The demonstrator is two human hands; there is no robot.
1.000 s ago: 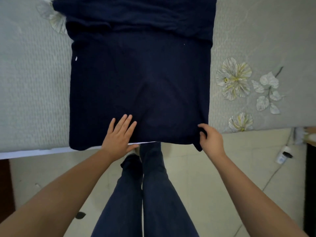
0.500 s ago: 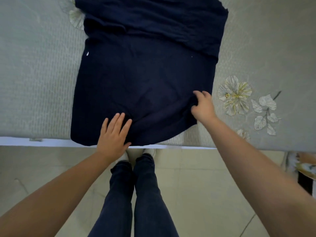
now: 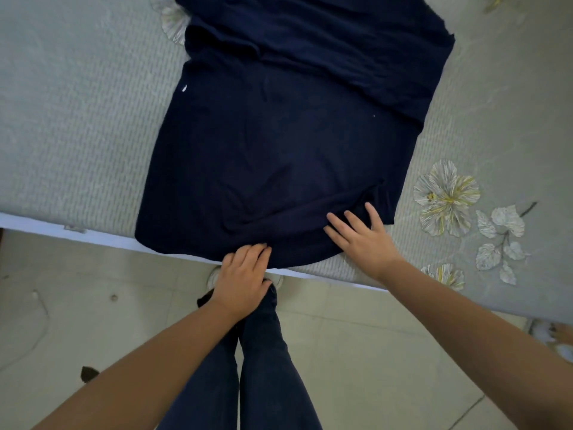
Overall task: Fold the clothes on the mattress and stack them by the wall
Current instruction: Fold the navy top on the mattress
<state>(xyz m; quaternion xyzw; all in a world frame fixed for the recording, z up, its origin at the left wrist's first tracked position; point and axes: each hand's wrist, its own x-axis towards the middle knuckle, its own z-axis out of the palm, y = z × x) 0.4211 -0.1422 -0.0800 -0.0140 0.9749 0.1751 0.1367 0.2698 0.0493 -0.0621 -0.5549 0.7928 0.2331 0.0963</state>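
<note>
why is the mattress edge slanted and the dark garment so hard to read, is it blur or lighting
Head view: wide-angle lens and a tilted head slant the mattress edge; dim, flat light leaves the navy garment nearly featureless, folds barely showing; slight softness overall, mild blur at the left hand, the right hand sharper; no glare.

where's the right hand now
In the head view, the right hand lies flat on the navy garment's near right corner, by the mattress edge.
</note>
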